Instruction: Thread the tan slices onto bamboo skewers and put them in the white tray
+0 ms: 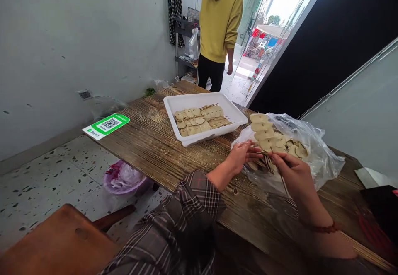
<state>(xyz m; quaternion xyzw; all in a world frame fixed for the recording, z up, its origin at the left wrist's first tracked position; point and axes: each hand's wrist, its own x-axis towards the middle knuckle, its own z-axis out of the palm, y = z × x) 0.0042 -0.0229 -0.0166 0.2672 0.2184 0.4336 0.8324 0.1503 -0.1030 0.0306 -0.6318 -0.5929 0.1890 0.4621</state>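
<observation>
A skewer of pale round slices (262, 130) is held up over an open clear plastic bag (323, 159) at the right. My right hand (290, 171) pinches its thin stick just below the slices. Beside it, my left hand (242, 155) has its fingers spread under the lowest slices; whether they touch is hard to tell. More loose slices (297, 148) lie in the bag. Left of the bag, a white tray (202, 140) holds several filled skewers (194, 121) in rows, sticks pointing right.
The wooden table (149, 142) carries a green QR card (108, 124) at its left corner and bare sticks (367, 250) at the lower right. A purple basin (124, 179) and a wooden stool (59, 242) stand below. A person in yellow (219, 22) stands beyond the table.
</observation>
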